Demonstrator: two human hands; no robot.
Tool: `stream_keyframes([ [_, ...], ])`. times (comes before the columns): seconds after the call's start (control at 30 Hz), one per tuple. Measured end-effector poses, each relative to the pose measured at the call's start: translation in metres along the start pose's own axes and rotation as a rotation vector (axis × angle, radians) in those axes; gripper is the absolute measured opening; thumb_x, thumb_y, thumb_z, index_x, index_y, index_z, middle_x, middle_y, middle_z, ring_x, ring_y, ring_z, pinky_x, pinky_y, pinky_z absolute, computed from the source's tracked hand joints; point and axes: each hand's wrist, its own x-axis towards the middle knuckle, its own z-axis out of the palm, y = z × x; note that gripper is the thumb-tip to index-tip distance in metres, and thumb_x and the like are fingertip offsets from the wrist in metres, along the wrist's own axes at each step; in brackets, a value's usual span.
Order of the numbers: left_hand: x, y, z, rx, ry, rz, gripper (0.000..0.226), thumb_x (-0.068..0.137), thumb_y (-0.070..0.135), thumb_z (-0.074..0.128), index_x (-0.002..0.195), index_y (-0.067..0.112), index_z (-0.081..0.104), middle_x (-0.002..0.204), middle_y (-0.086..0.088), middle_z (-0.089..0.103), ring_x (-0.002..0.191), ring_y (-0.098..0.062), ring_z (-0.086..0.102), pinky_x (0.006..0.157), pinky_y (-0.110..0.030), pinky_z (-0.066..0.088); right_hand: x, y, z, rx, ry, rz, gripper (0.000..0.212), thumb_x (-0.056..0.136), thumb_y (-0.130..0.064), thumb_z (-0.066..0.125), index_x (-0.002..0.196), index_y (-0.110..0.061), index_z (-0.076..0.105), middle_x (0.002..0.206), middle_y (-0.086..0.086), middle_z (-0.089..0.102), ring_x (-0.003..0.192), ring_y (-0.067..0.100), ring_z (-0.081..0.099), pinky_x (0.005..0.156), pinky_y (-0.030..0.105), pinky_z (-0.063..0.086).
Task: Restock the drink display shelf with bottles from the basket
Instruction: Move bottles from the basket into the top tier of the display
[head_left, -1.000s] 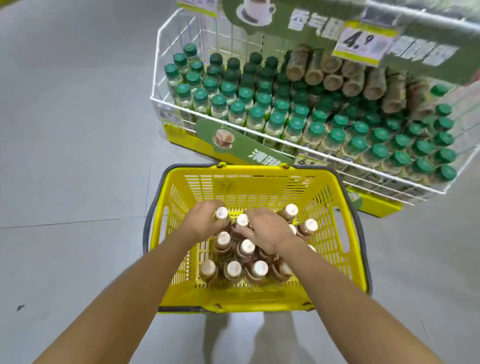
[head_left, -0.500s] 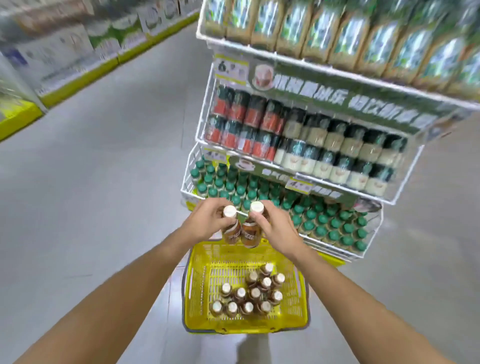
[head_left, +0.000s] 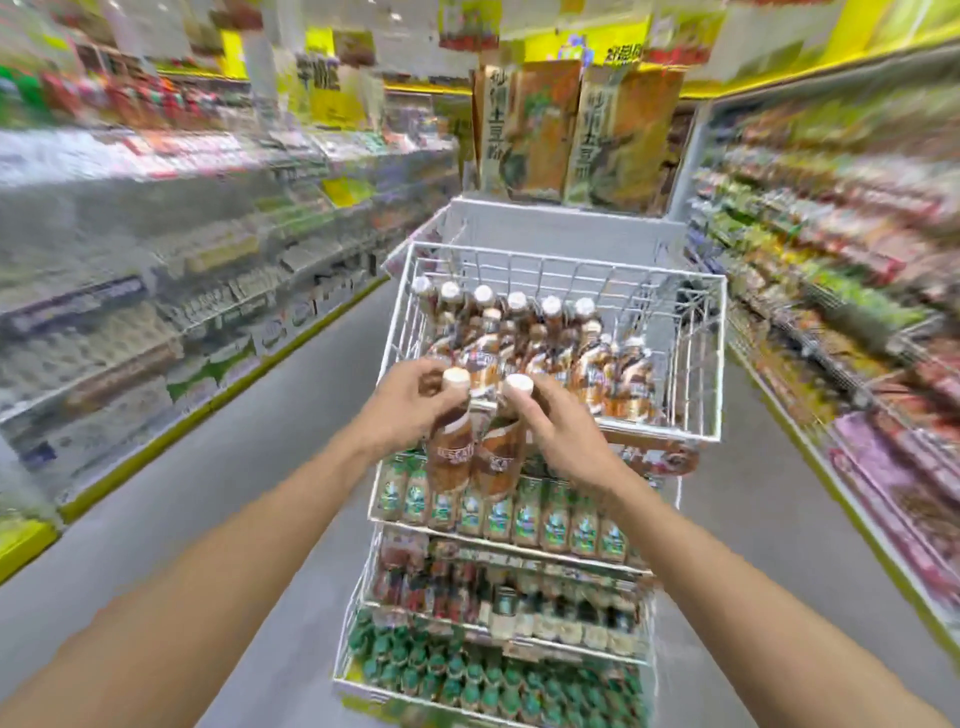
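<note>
My left hand grips a brown coffee bottle with a white cap by its neck. My right hand holds a second brown bottle the same way. Both bottles hang side by side in front of the top wire tier of the white display rack. That tier holds several matching brown bottles with white caps, some upright at the back, some leaning. The yellow basket is out of view.
Lower tiers of the rack hold green-labelled bottles, dark bottles and green-capped bottles. Blurred store shelves line the aisle on the left and the right. Grey floor lies to the left of the rack.
Both hands have lifted one bottle each out of the basket and raised them from the low tiers up to the top tier. The view has tilted upward and the basket has dropped out of sight.
</note>
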Motion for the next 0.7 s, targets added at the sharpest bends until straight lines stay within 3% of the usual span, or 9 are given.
stream_keyframes([
  [0.1, 0.037, 0.017, 0.006, -0.005, 0.003, 0.005, 0.029, 0.096, 0.007, 0.07, 0.122, -0.005, 0.067, 0.118, -0.024, 0.073, 0.106, -0.024, 0.068, 0.099, -0.034, 0.054, 0.028, 0.005, -0.029, -0.031, 0.037, -0.014, 0.043, 0.11, -0.041, 0.052, 0.101, 0.0, 0.062, 0.094, 0.021, 0.065, 0.089, 0.034, 0.062, 0.084, 0.049, 0.048],
  [0.23, 0.099, 0.026, 0.017, 0.015, -0.005, 0.0, 0.039, 0.097, 0.009, 0.069, 0.132, -0.006, 0.062, 0.127, -0.019, 0.07, 0.123, -0.03, 0.066, 0.111, -0.047, 0.049, 0.073, 0.028, -0.057, -0.002, 0.05, 0.023, 0.037, 0.11, -0.035, 0.054, 0.111, -0.001, 0.067, 0.105, 0.016, 0.072, 0.102, 0.032, 0.068, 0.093, 0.054, 0.053],
  [0.3, 0.128, 0.024, 0.024, 0.008, -0.004, 0.002, 0.04, 0.098, 0.011, 0.069, 0.134, -0.004, 0.061, 0.129, -0.016, 0.07, 0.125, -0.026, 0.065, 0.113, -0.046, 0.048, 0.097, 0.04, -0.067, 0.058, 0.053, 0.055, 0.036, 0.11, -0.037, 0.053, 0.113, -0.004, 0.068, 0.109, 0.013, 0.072, 0.107, 0.025, 0.07, 0.094, 0.049, 0.055],
  [0.37, 0.151, 0.021, 0.03, -0.014, -0.009, -0.014, 0.038, 0.099, 0.012, 0.067, 0.135, 0.001, 0.062, 0.129, -0.012, 0.071, 0.125, -0.022, 0.065, 0.113, -0.044, 0.049, 0.116, 0.052, -0.073, 0.064, 0.057, 0.074, 0.025, 0.11, -0.039, 0.052, 0.108, -0.021, 0.068, 0.102, -0.005, 0.071, 0.096, -0.006, 0.066, 0.082, 0.021, 0.052],
  [0.4, 0.16, 0.017, 0.033, -0.021, -0.022, -0.026, 0.039, 0.099, 0.012, 0.067, 0.136, 0.002, 0.061, 0.13, -0.01, 0.071, 0.126, -0.022, 0.064, 0.114, -0.044, 0.049, 0.123, 0.059, -0.074, 0.06, 0.06, 0.08, 0.02, 0.111, -0.04, 0.051, 0.103, -0.028, 0.066, 0.098, -0.013, 0.067, 0.089, -0.012, 0.063, 0.076, 0.011, 0.047],
  [0.47, 0.176, 0.008, 0.04, -0.031, -0.043, -0.031, 0.04, 0.099, 0.013, 0.067, 0.137, 0.003, 0.061, 0.13, -0.008, 0.071, 0.126, -0.02, 0.065, 0.114, -0.043, 0.049, 0.134, 0.071, -0.071, 0.071, 0.07, 0.108, 0.019, 0.111, -0.039, 0.05, 0.104, -0.029, 0.064, 0.095, -0.018, 0.064, 0.086, -0.01, 0.061, 0.073, 0.011, 0.043],
  [0.57, 0.191, -0.005, 0.04, -0.044, -0.067, -0.03, 0.037, 0.099, 0.015, 0.067, 0.135, 0.007, 0.063, 0.123, -0.002, 0.074, 0.117, -0.013, 0.069, 0.108, -0.038, 0.054, 0.149, 0.084, -0.065, 0.094, 0.076, 0.157, 0.026, 0.111, -0.041, 0.048, 0.114, -0.023, 0.068, 0.101, -0.018, 0.064, 0.093, -0.006, 0.058, 0.08, 0.019, 0.043],
  [0.63, 0.2, -0.012, 0.029, -0.039, -0.081, -0.04, 0.034, 0.099, 0.018, 0.067, 0.132, 0.011, 0.066, 0.114, 0.001, 0.078, 0.105, -0.01, 0.074, 0.1, -0.032, 0.059, 0.157, 0.088, -0.059, 0.095, 0.08, 0.185, 0.022, 0.111, -0.042, 0.049, 0.1, -0.032, 0.064, 0.093, -0.021, 0.06, 0.082, -0.013, 0.056, 0.078, 0.019, 0.041],
  [0.7, 0.208, -0.019, 0.014, -0.031, -0.094, -0.056, 0.032, 0.1, 0.021, 0.067, 0.131, 0.011, 0.067, 0.109, -0.001, 0.079, 0.101, -0.018, 0.076, 0.097, -0.036, 0.06, 0.164, 0.089, -0.049, 0.088, 0.085, 0.199, 0.026, 0.111, -0.041, 0.048, 0.087, -0.034, 0.057, 0.085, -0.019, 0.057, 0.074, -0.01, 0.055, 0.074, 0.021, 0.04],
])
